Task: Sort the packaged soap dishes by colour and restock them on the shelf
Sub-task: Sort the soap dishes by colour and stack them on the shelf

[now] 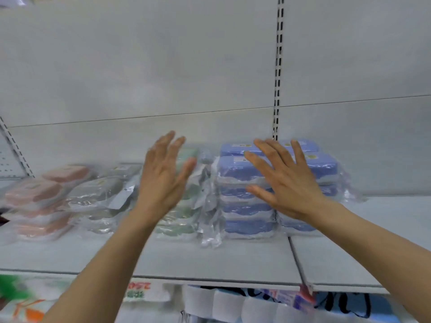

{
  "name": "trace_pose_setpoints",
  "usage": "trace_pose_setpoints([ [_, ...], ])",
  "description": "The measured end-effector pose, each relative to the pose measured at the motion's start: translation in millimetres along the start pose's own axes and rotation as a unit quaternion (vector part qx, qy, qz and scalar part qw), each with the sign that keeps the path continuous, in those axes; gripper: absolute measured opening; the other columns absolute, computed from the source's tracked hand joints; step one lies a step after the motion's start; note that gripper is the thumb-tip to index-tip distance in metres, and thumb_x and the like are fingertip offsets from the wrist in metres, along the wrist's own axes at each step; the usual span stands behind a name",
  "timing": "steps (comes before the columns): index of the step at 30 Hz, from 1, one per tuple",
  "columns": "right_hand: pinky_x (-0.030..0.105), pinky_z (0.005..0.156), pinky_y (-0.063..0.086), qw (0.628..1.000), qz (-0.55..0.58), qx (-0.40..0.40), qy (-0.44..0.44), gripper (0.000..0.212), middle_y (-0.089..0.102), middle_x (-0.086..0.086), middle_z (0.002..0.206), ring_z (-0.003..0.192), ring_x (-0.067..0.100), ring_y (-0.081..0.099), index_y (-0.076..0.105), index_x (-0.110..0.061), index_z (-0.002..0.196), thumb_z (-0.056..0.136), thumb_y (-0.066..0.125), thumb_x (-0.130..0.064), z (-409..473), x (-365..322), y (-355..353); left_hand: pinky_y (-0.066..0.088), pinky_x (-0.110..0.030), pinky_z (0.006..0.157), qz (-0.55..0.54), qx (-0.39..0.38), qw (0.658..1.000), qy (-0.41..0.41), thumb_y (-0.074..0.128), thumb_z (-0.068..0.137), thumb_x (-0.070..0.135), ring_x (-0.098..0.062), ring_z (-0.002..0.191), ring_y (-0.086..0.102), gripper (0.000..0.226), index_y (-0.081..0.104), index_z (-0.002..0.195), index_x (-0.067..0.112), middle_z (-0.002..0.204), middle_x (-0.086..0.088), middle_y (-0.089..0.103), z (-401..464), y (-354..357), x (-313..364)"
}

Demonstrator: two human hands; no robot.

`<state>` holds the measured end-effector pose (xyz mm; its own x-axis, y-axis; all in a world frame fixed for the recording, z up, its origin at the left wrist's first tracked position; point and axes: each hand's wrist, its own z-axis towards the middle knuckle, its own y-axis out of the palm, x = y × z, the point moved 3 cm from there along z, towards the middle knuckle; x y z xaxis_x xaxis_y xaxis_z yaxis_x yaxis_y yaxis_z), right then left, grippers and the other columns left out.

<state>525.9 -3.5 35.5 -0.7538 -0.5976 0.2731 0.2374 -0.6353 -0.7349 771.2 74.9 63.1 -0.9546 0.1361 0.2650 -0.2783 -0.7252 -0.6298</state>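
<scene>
Packaged soap dishes stand in colour stacks along the grey shelf [210,264]: pink [35,201] at the left, then grey [100,194], green [184,215] and two blue stacks [245,213] at the right. My left hand [163,176] is raised in front of the green stack with straight fingers, holding nothing. My right hand [286,180] is spread with straight fingers in front of the blue stacks; I cannot tell whether it touches them. The image is blurred.
A white back panel with a slotted upright [277,89] rises behind the stacks. Bare shelf surface [373,229] lies right of the blue stacks. Below the shelf edge hang printed packages [233,304] on a lower level.
</scene>
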Motion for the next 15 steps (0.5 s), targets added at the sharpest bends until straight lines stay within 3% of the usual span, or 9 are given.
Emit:
trace_pose_setpoints([
  [3, 0.062, 0.116, 0.012, 0.997, 0.037, -0.03, 0.059, 0.079, 0.022, 0.002, 0.16, 0.147, 0.026, 0.019, 0.026, -0.031, 0.151, 0.088, 0.003, -0.073, 32.8, -23.7, -1.8, 0.014, -0.036, 0.12, -0.113, -0.031, 0.986, -0.121, 0.042, 0.101, 0.049, -0.019, 0.148, 0.018, 0.059, 0.032, 0.152, 0.022, 0.161, -0.001, 0.021, 27.6, -21.3, -53.2],
  [5, 0.057, 0.118, 0.004, 0.992, 0.063, -0.058, 0.097, 0.089, 0.011, -0.003, 0.162, 0.149, 0.023, 0.008, 0.019, -0.036, 0.152, 0.079, -0.008, -0.078, 56.5, -35.2, -2.4, 0.018, -0.04, 0.118, -0.214, -0.087, 0.947, -0.222, 0.041, 0.1, 0.054, -0.019, 0.148, 0.021, 0.062, 0.024, 0.154, 0.029, 0.162, 0.005, 0.016, 43.4, -21.3, -78.3],
  [7, 0.054, 0.118, -0.001, 0.98, 0.084, -0.115, 0.139, 0.089, 0.005, -0.007, 0.163, 0.15, 0.02, 0.002, 0.013, -0.039, 0.153, 0.077, -0.01, -0.081, 76.7, -39.6, -0.2, 0.02, -0.045, 0.116, -0.268, -0.158, 0.903, -0.297, 0.04, 0.097, 0.061, -0.025, 0.148, 0.023, 0.071, 0.015, 0.157, 0.031, 0.164, 0.005, 0.012, 55.8, -10.3, -100.2],
  [9, 0.054, 0.118, -0.001, 0.963, 0.094, -0.178, 0.179, 0.079, 0.003, -0.01, 0.163, 0.15, 0.019, 0.001, 0.012, -0.04, 0.152, 0.084, 0.001, -0.077, 87.4, -36.8, 6.0, 0.024, -0.048, 0.116, -0.303, -0.213, 0.862, -0.345, 0.045, 0.093, 0.066, -0.031, 0.147, 0.025, 0.082, 0.009, 0.158, 0.03, 0.165, 0.003, 0.011, 63.2, 5.5, -119.0],
  [11, 0.056, 0.117, 0.001, 0.947, 0.101, -0.223, 0.206, 0.068, 0.003, -0.013, 0.163, 0.15, 0.021, 0.003, 0.013, -0.043, 0.152, 0.09, 0.01, -0.071, 88.6, -32.5, 14.8, 0.043, -0.046, 0.106, -0.381, -0.247, 0.796, -0.4, 0.054, 0.09, 0.063, -0.033, 0.137, 0.042, 0.084, 0.019, 0.156, 0.025, 0.161, -0.002, 0.025, 66.2, 24.1, -135.1],
  [12, 0.057, 0.116, 0.004, 0.941, 0.109, -0.239, 0.215, 0.066, 0.005, -0.014, 0.162, 0.149, 0.022, 0.007, 0.015, -0.044, 0.151, 0.091, 0.011, -0.071, 87.1, -31.2, 19.1, 0.051, -0.047, 0.099, -0.418, -0.274, 0.757, -0.42, 0.059, 0.089, 0.06, -0.033, 0.125, 0.055, 0.079, 0.032, 0.152, 0.02, 0.154, -0.008, 0.04, 66.1, 33.5, -141.2],
  [14, 0.057, 0.115, 0.014, 0.931, 0.131, -0.256, 0.226, 0.068, 0.014, -0.017, 0.16, 0.147, 0.023, 0.016, 0.023, -0.047, 0.147, 0.086, 0.01, -0.074, 83.6, -29.3, 25.7, 0.05, -0.053, 0.098, -0.436, -0.344, 0.709, -0.434, 0.069, 0.078, 0.064, -0.036, 0.11, 0.065, 0.074, 0.058, 0.134, 0.017, 0.13, -0.017, 0.063, 59.9, 41.6, -143.8],
  [15, 0.057, 0.114, 0.018, 0.928, 0.14, -0.258, 0.23, 0.072, 0.016, -0.018, 0.159, 0.145, 0.023, 0.019, 0.025, -0.049, 0.146, 0.082, 0.007, -0.077, 82.6, -28.3, 27.7, 0.046, -0.057, 0.102, -0.423, -0.366, 0.709, -0.43, 0.075, 0.065, 0.069, -0.038, 0.112, 0.064, 0.081, 0.064, 0.127, 0.017, 0.123, -0.018, 0.067, 56.5, 45.6, -146.3],
])
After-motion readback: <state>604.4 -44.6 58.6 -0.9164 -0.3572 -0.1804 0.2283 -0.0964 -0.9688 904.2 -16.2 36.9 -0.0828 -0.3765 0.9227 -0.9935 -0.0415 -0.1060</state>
